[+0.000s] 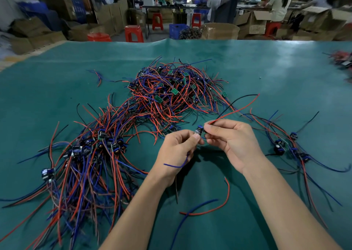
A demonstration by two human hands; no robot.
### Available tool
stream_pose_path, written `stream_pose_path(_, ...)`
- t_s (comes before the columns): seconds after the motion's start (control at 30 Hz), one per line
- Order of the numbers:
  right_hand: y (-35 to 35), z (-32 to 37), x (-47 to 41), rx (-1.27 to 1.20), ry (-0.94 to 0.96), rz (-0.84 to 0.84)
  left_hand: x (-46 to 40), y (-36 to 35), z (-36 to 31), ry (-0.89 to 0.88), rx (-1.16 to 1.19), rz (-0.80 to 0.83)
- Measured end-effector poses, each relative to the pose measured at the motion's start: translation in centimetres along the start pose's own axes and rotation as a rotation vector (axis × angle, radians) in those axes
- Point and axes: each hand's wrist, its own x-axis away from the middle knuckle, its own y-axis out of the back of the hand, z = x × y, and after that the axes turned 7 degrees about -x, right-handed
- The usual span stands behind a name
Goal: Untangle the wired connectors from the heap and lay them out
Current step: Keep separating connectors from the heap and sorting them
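Note:
A tangled heap of small green-board connectors with red, blue and black wires lies at the middle of the green table. Both hands meet just in front of it around one small blue connector. My left hand pinches the connector's lower end, and a blue wire curls out under its palm. My right hand pinches the connector's other side, where its red wire and black wire run off to the upper right.
A big spread of connectors with wires fanned toward me covers the left. A smaller row lies at the right. Loose red and blue wires lie between my forearms. Boxes, red stools and people stand beyond the table's far edge.

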Motion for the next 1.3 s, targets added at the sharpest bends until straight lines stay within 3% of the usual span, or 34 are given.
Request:
stream_pose_path(0.17, 0.1, -0.1, -0.1, 0.071, 0.057, -0.058, 0.0, 0.1, 0.3, -0.017, -0.028, -0.002)
stream_pose_path(0.67, 0.3, -0.2, 0.0, 0.074, 0.009, -0.029, -0.1, 0.0, 0.9, -0.051, -0.066, -0.008)
stream_pose_path(0.97, 2.1, 0.2, -1.1, 0.386, 0.382, -0.293, 0.1, 0.0, 0.6, -0.074, -0.128, 0.02)
stream_pose_path(1.13, 4.4, 1.0, -1.8, 0.39, 0.524, -0.468, 0.1, 0.0, 0.5, -0.083, -0.14, 0.041)
stream_pose_path(1.3, 5.8, 1.5, -2.1, 0.24, 0.618, -0.652, 0.2, -0.1, 0.4, -0.085, -0.145, 0.048)
